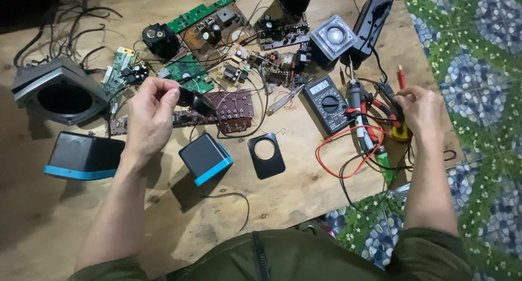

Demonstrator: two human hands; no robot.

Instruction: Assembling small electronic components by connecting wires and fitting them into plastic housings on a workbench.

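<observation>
The person's left hand (149, 115), left of centre in the frame, is raised a little above the wooden board (304, 188) with the forearm running down to the lower left; its back faces the camera, the fingers curl inward, and thumb and fingertips are pinched on a small black rounded part (197, 101) that sticks out to the right of the hand, over a brown circuit board (234, 110). The right hand (421, 110), at the right of the frame, comes in along a forearm that rises from the lower right edge; its fingers bend down into a tangle of red and black test leads (353, 150) and close on the red and black handles of a hand tool (389, 110), though how tightly they press cannot be told. Just left of that hand lie a soldering iron (356, 96) and a digital multimeter (325, 100). Below the left hand sit a black cube-shaped speaker housing with a blue edge (205, 158) and a black faceplate with a round hole (266, 155); a second housing (81, 157) lies at the lower left. Green circuit boards (187, 72) crowd the upper centre.
</observation>
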